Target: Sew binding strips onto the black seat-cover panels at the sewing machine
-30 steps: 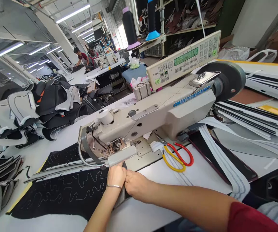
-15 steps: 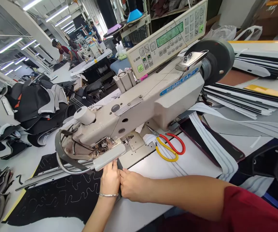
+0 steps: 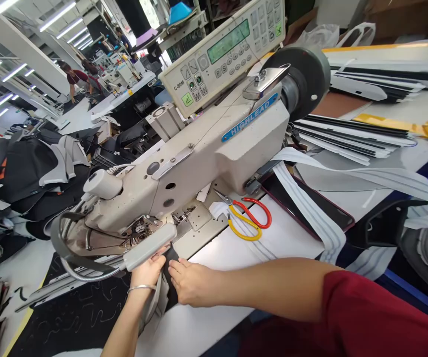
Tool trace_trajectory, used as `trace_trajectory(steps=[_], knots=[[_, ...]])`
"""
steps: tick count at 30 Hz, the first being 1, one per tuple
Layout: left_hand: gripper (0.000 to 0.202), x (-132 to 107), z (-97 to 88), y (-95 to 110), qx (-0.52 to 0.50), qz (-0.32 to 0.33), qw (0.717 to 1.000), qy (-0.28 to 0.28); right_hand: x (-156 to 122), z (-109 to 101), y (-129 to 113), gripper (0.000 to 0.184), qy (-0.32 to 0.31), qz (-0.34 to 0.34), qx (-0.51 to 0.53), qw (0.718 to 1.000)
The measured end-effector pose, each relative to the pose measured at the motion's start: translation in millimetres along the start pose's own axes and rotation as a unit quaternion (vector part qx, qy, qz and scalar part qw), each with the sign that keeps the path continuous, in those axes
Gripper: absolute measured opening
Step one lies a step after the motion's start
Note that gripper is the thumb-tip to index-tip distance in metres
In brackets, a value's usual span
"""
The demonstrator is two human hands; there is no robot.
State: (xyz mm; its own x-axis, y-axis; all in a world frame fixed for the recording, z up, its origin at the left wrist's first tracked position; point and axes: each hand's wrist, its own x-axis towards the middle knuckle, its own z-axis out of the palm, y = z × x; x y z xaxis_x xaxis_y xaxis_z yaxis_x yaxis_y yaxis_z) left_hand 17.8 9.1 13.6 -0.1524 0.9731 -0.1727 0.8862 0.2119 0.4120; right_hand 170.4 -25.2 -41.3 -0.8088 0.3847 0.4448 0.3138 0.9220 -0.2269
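Observation:
Under the lamp of the sewing machine (image 3: 195,148), my left hand (image 3: 147,273) is closed on a dark fabric piece (image 3: 170,267); the lamp housing (image 3: 150,246) hides some of its fingertips. Grey folds of the piece hang beside my left wrist. My right hand (image 3: 195,283) lies with fingers stretched out, their tips touching the piece's right edge. The piece's front end lies close to the needle area, and the lamp covers part of it. Scissors (image 3: 249,218) with one red and one yellow handle lie on the bed to the right.
Striped white webbing (image 3: 310,213) runs down over a dark flat tray (image 3: 333,210) at the right. Bundled black and white strips (image 3: 347,139) lie behind it. Black stitched fabric (image 3: 73,317) covers the table at left. A control panel (image 3: 225,54) tops the machine; co-workers (image 3: 76,77) stand far back.
My hands have moved slightly apart. My right fingers have straightened, and more of the dark piece with its grey folds shows. The view has shifted, so the machine appears further left.

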Motion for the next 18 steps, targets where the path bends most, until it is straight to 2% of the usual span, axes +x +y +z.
trace_trajectory(steps=[3,5,7,11,18], knots=[[0.027,-0.7,1.1,3.5,-0.094,-0.042,0.995,0.014,2.4,1.3,0.8,0.014,0.009,-0.009,-0.015,1.0],[0.029,-4.4,4.7,8.5,-0.115,-0.066,0.991,0.032,3.4,-0.3,1.2,0.015,0.014,-0.008,-0.02,1.0],[0.032,-9.3,8.9,13.8,-0.075,-0.063,0.994,0.047,4.0,-2.9,1.7,0.014,0.009,-0.007,-0.018,1.0],[0.035,-17.3,15.6,20.4,0.045,-0.01,0.996,0.071,4.8,-7.9,3.3,0.007,-0.023,-0.018,0.0,1.0],[0.035,-22.3,22.8,19.3,0.106,0.01,0.99,0.091,5.3,-10.6,2.0,0.01,-0.041,-0.021,0.0,0.999]])
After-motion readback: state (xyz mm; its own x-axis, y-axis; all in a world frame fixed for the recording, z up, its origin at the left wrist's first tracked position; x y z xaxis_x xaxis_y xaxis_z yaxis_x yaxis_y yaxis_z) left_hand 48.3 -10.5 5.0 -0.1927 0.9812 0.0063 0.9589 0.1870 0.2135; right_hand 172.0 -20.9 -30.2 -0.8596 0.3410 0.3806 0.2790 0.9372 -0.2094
